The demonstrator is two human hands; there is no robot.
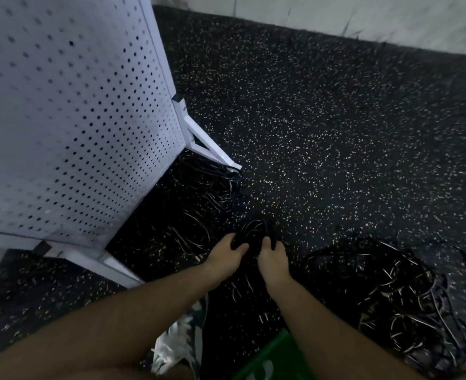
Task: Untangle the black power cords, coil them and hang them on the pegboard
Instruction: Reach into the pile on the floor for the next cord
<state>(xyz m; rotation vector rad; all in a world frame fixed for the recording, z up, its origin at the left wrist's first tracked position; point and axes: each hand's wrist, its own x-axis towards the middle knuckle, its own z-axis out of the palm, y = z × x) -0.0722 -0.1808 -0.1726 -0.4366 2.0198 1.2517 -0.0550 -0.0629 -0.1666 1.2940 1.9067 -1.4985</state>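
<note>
- The speckled black floor (pixel 336 119) takes up most of the view. Its widest open stretch runs right of the stand and up to the pale wall (pixel 336 12) along the top edge.
- The white pegboard (pixel 62 119) stands at the left, tilted in the wide-angle view. Its top and left side are cut off by the frame, and no hooks can be made out on the part that shows.
- Its white stand legs (pixel 212 149) splay onto the floor and narrow the room beside the hands.
- A large loose tangle of black cords (pixel 390 297) lies on the floor at the lower right, well apart from the board.
- A smaller heap of cords (pixel 215 182) lies at the foot of the near leg and partly under the board, hard to tell from the dark floor.
- A cord bundle (pixel 253 231) is held above the floor between both hands.
- The left hand (pixel 225 257) has its grip curled round the bundle's left side.
- The right hand (pixel 271 260) has its grip closed on the right side, its fingertips hidden in the cords.
- A green object (pixel 275 357) at the bottom edge is cut off and blurred.
</note>
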